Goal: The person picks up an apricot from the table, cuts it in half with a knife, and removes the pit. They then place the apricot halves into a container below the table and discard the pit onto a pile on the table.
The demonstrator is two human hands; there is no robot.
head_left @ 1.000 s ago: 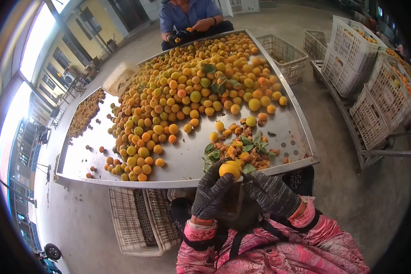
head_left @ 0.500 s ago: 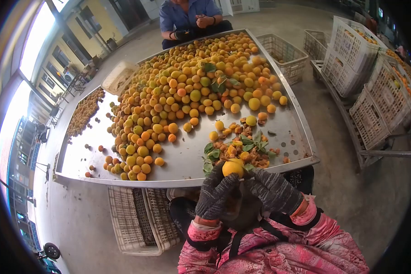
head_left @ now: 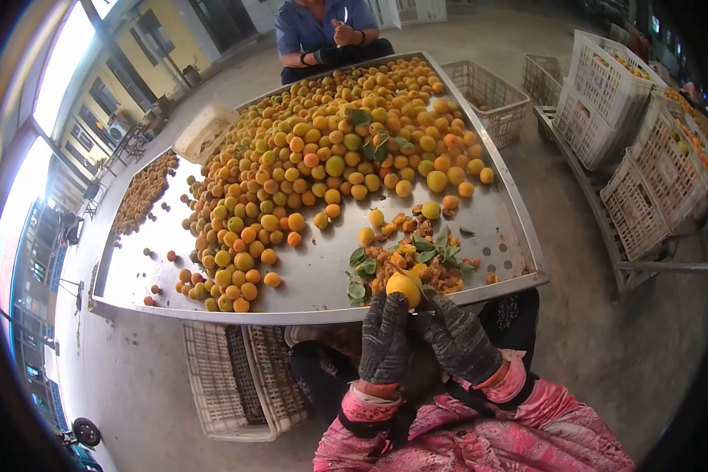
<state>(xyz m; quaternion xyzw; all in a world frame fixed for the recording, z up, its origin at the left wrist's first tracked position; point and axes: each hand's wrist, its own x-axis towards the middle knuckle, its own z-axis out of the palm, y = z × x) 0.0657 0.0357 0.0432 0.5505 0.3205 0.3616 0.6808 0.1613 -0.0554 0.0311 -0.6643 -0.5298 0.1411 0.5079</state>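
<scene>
A yellow apricot sits in the gloved fingers of my left hand, just over the near edge of the metal table. My right hand, in the same dark grey knit glove, is closed at the fruit's right side. Whatever its fingers hold is hidden. Right behind the fruit lies a heap of torn apricot pieces with green leaves among it. A large pile of whole apricots covers the far and middle part of the table.
Across the table sits a person in a blue shirt, with a blade-like object in one raised hand. Plastic crates with fruit stand on a cart at the right. Another crate is under the table's front edge. Small dark pits lie at the left.
Both hands have shifted slightly, the left turning more upright around the apricot and the right moving a little left. The person opposite has raised one hand with the blade-like object.
</scene>
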